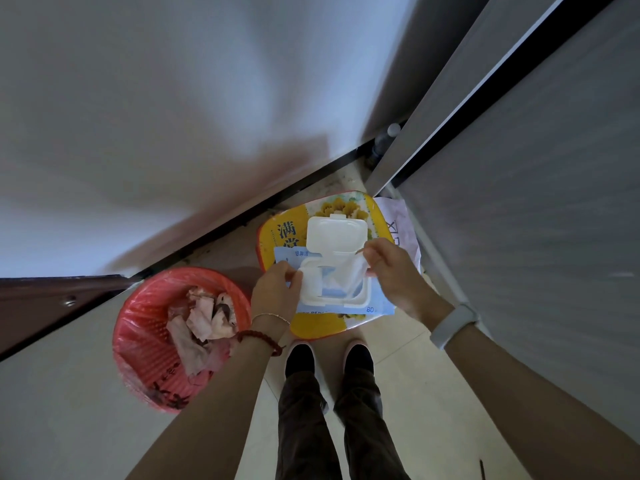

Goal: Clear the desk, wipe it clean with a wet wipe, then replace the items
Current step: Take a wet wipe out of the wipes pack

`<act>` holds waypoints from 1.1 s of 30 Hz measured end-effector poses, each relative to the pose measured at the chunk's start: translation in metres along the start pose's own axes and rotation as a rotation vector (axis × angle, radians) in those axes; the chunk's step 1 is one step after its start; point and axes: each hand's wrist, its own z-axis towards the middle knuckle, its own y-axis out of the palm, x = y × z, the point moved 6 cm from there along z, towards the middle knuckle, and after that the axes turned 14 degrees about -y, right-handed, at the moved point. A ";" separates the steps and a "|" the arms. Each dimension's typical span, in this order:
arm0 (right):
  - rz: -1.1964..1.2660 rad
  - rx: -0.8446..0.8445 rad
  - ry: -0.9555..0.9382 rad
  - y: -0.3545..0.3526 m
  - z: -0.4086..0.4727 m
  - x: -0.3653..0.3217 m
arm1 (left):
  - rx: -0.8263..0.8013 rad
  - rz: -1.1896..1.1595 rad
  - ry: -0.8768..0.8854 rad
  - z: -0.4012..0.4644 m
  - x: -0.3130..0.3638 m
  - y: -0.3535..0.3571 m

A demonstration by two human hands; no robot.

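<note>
From the head camera I see my left hand (275, 289) gripping the wipe pack (332, 282) with its lid flipped open, above a yellow tray (277, 233) on the floor, while my right hand (388, 268) pinches a wet wipe (349, 271) half out of the opening. I judge the wiping not yet begun: no bench is in view, and a red bin (138, 327) of crumpled tissue stands beside my left arm.

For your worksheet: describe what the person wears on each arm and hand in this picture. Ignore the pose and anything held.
Both forearms are bare, with no sleeves in view. The left hand has a thin pale bracelet at the wrist and, behind it, a dark red beaded bracelet. The right hand has a white band round the wrist. No rings or gloves show.
</note>
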 end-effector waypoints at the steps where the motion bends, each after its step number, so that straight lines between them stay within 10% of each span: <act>1: 0.041 0.060 -0.009 -0.009 0.000 -0.010 | -0.022 -0.015 -0.026 0.000 -0.001 -0.001; 8: 0.021 0.291 -0.200 -0.058 -0.015 -0.097 | -0.175 -0.185 -0.054 -0.031 0.025 -0.021; 16: -0.213 0.050 -0.381 -0.058 -0.068 -0.226 | -0.292 -0.313 0.260 -0.146 0.125 -0.116; 27: -0.148 -0.100 -0.818 -0.055 -0.188 -0.446 | 0.001 -0.621 0.360 -0.320 0.160 -0.280; 33: -0.054 -0.218 -0.604 0.010 -0.222 -0.454 | 0.179 -0.860 0.191 -0.407 0.089 -0.367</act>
